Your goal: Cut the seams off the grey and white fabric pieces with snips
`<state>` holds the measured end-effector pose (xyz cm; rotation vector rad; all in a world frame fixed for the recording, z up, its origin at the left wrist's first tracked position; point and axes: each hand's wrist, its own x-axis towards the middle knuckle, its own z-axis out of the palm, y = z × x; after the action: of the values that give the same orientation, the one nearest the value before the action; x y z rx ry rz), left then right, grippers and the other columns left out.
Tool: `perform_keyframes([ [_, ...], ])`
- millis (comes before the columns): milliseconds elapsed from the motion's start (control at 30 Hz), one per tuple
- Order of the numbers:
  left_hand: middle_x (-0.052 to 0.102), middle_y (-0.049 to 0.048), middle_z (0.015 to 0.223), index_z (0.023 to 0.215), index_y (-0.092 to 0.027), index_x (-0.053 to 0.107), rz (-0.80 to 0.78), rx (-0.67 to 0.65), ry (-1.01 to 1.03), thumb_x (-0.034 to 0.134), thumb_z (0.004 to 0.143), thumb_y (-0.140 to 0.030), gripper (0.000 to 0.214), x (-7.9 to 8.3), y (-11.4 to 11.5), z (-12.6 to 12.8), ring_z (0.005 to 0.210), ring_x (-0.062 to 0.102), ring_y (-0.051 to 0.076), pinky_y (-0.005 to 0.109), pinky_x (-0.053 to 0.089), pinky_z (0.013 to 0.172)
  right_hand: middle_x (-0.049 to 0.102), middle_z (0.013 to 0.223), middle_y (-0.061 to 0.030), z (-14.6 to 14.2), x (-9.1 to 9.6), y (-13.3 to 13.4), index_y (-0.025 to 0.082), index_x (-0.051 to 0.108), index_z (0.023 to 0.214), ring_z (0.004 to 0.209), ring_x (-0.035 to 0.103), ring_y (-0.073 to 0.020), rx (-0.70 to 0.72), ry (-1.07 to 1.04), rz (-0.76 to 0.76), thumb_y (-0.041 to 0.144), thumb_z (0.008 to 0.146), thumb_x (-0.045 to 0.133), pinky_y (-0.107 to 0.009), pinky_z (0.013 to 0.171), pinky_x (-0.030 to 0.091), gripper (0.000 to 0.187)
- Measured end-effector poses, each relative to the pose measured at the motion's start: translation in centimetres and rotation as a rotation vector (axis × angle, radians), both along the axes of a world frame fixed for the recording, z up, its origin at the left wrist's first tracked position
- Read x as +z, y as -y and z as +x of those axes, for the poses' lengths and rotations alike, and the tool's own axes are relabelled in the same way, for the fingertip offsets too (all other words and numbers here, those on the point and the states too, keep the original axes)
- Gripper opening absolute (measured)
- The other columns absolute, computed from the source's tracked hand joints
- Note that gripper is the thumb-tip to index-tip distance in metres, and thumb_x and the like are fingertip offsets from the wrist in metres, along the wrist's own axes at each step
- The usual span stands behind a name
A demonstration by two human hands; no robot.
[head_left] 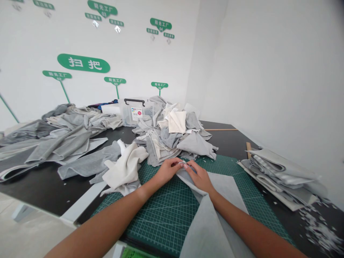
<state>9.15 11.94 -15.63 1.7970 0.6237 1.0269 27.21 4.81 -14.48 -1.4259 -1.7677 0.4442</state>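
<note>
My left hand [168, 170] and right hand [198, 175] pinch, nearly closed, a grey fabric sheet [206, 229] on the green cutting mat [163, 218]; behind the mat's fabric heap [166, 136], a clear plastic box [131, 113], contents unclear.

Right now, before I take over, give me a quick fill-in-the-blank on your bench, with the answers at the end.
The left hand and right hand both pinch a light grey fabric piece lying on a ____ cutting mat.
Behind the fabric heap, a clear plastic storage box has a ____ handle.
A folded fabric stack lies on the person's ____ side of the mat.
Answers: green; black; right.
</note>
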Motion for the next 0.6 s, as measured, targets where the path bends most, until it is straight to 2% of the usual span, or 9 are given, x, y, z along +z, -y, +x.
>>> perform_keyframes([
  [200, 0.070, 0.0041, 0.088, 0.093, -0.015, 0.073, 0.114, 0.025, -0.056, 0.052, 0.096, -0.048, 0.039, 0.48, 0.37, -0.02, 0.084, 0.059, 0.018, 0.026, 0.044, 0.078, 0.070, 0.092, 0.0018, -0.11, 0.19, 0.13, 0.028, 0.064, 0.098, 0.087, 0.066, -0.0204, -0.005, -0.006, -0.005, 0.053, 0.101, 0.042, -0.028, 0.079, 0.044, 0.034],
  [367, 0.068, 0.0041, 0.086, 0.088, -0.014, 0.071, 0.125, 0.045, -0.069, 0.044, 0.100, -0.048, 0.045, 0.51, 0.36, -0.04, 0.084, 0.058, 0.018, 0.027, 0.045, 0.078, 0.069, 0.090, 0.0017, -0.13, 0.28, 0.17, 0.027, 0.064, 0.096, 0.086, 0.065, -0.0196, -0.003, -0.027, 0.004, 0.053, 0.100, 0.042, -0.028, 0.077, 0.043, 0.034],
  [600, 0.075, 0.0061, 0.097, 0.098, -0.015, 0.077, 0.044, 0.071, -0.010, 0.057, 0.093, -0.043, 0.034, 0.17, 0.08, -0.10, 0.092, 0.064, 0.022, 0.029, 0.048, 0.083, 0.067, 0.088, 0.0024, -0.11, 0.23, 0.13, 0.027, 0.063, 0.095, 0.085, 0.064, -0.0189, -0.008, -0.021, -0.010, 0.054, 0.101, 0.042, -0.027, 0.076, 0.042, 0.035],
])
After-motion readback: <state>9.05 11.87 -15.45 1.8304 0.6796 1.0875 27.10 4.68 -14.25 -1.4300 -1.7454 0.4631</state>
